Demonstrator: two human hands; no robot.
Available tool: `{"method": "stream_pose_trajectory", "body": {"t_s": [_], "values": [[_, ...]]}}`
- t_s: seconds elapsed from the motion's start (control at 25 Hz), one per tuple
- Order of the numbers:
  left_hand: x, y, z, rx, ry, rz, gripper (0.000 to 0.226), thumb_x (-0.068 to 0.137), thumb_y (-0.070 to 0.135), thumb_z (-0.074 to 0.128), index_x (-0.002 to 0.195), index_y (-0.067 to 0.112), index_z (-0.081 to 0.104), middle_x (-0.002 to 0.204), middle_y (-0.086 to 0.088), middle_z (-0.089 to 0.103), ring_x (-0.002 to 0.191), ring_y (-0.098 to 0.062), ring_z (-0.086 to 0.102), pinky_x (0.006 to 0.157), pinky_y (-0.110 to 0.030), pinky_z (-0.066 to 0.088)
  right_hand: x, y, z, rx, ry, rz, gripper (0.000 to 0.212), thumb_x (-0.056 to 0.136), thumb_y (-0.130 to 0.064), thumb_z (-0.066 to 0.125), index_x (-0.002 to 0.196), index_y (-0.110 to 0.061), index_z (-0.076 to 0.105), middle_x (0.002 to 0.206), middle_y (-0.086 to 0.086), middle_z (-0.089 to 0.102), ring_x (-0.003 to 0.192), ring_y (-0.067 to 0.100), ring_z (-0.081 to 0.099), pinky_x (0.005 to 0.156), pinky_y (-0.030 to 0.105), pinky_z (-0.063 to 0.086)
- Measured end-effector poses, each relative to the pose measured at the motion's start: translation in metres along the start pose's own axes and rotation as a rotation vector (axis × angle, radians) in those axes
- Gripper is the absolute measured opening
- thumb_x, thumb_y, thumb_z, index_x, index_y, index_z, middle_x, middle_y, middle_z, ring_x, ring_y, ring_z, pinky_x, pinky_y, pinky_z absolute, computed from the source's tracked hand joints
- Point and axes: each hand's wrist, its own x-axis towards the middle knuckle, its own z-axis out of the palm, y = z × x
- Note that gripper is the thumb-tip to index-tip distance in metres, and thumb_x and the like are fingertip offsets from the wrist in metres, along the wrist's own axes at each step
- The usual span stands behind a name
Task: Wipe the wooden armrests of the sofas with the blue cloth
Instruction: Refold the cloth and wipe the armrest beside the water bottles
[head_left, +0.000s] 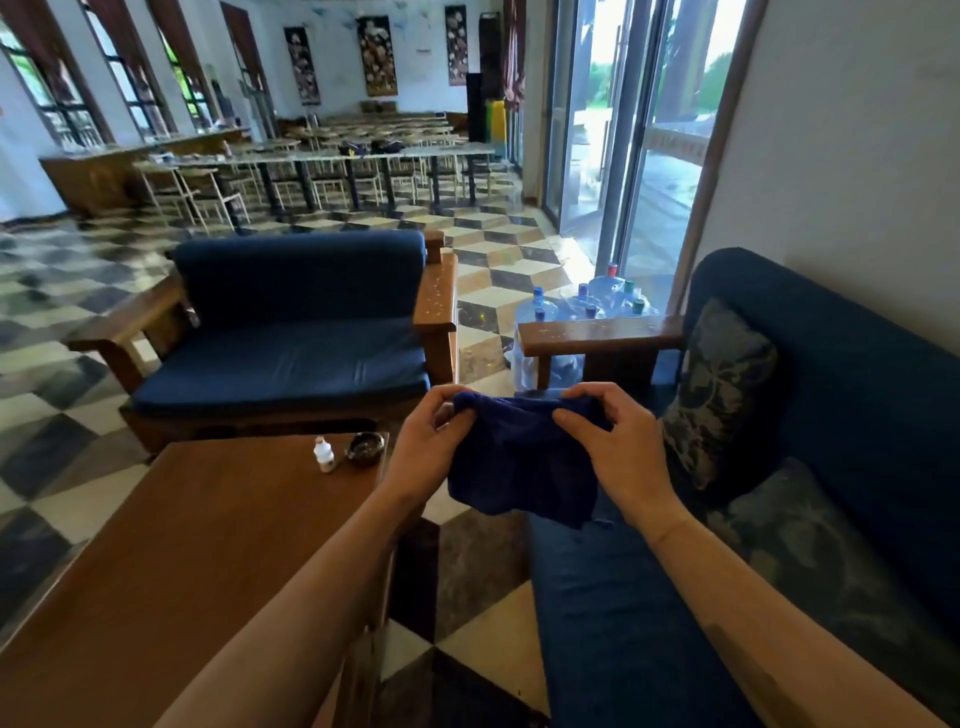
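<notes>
A dark blue cloth (519, 462) hangs between both hands in mid-air, above the front of the sofa seat. My left hand (427, 441) pinches its upper left corner and my right hand (613, 441) pinches its upper right edge. Beyond the cloth lies a wooden armrest (597, 332) of the blue sofa (841, 395) on the right, speckled with pale spots. Across the floor stands a second blue sofa (291, 322); its right wooden armrest (435, 296) is speckled too, and its left armrest (130, 322) shows at the far side.
A wooden coffee table (171, 561) at lower left carries a small white bottle (324, 454) and a dark ashtray (365, 446). Several large water jugs (587, 306) stand behind the near armrest by glass doors (623, 156). A patterned cushion (722, 384) leans on the right sofa.
</notes>
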Motion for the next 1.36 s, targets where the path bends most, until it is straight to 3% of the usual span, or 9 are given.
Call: {"method": "stream_pose_trajectory", "body": {"t_s": [0.28, 0.52, 0.68, 0.84, 1.16, 1.36], "values": [[0.099, -0.028, -0.076, 0.034, -0.026, 0.011, 0.018, 0.103, 0.029, 0.053, 0.106, 0.046, 0.060, 0.110, 0.013, 0.070, 0.102, -0.005, 0.067, 0.073, -0.018, 0.057, 0.096, 0.017, 0.089, -0.028, 0.013, -0.030, 0.016, 0.088, -0.020, 0.075, 0.092, -0.034, 0.068, 0.096, -0.012, 0.071, 0.092, 0.006, 0.066, 0.079, 0.026, 0.056], [0.179, -0.048, -0.134, 0.018, -0.038, 0.027, 0.022, 0.102, 0.029, 0.055, 0.103, 0.051, 0.059, 0.113, 0.008, 0.069, 0.105, -0.007, 0.067, 0.077, -0.019, 0.057, 0.166, 0.027, 0.155, -0.041, 0.015, -0.047, 0.018, 0.086, -0.019, 0.076, 0.090, -0.036, 0.070, 0.093, -0.022, 0.071, 0.090, -0.004, 0.065, 0.073, 0.011, 0.052], [0.223, -0.066, -0.153, -0.035, -0.050, 0.016, 0.019, 0.102, 0.025, 0.057, 0.107, 0.043, 0.062, 0.116, 0.002, 0.070, 0.111, -0.016, 0.067, 0.091, -0.035, 0.058, 0.201, 0.037, 0.181, -0.063, 0.032, -0.024, 0.019, 0.086, -0.021, 0.076, 0.090, -0.039, 0.070, 0.093, -0.022, 0.070, 0.091, -0.003, 0.065, 0.072, 0.013, 0.053], [0.268, -0.082, -0.164, -0.035, -0.048, 0.000, 0.017, 0.102, 0.026, 0.056, 0.112, 0.039, 0.060, 0.116, 0.003, 0.069, 0.110, -0.015, 0.066, 0.093, -0.038, 0.058, 0.242, 0.048, 0.199, -0.104, 0.036, -0.052, 0.020, 0.086, -0.021, 0.077, 0.090, -0.039, 0.068, 0.092, -0.026, 0.070, 0.090, -0.006, 0.064, 0.073, 0.008, 0.050], [0.368, -0.107, -0.159, -0.032, -0.053, 0.003, 0.018, 0.102, 0.024, 0.057, 0.115, 0.035, 0.061, 0.118, 0.003, 0.069, 0.110, -0.013, 0.066, 0.082, -0.024, 0.059, 0.335, 0.094, 0.216, -0.058, 0.033, -0.036, 0.023, 0.086, -0.021, 0.077, 0.088, -0.042, 0.068, 0.093, -0.027, 0.070, 0.091, -0.003, 0.065, 0.074, 0.012, 0.052], [0.456, -0.123, -0.139, -0.011, -0.020, 0.008, 0.019, 0.101, 0.015, 0.057, 0.118, 0.023, 0.060, 0.121, -0.005, 0.068, 0.115, -0.019, 0.065, 0.089, -0.029, 0.058, 0.418, 0.133, 0.214, -0.046, 0.045, -0.013, 0.018, 0.085, -0.024, 0.077, 0.089, -0.040, 0.070, 0.093, -0.024, 0.070, 0.095, 0.003, 0.065, 0.086, 0.032, 0.056]]}}
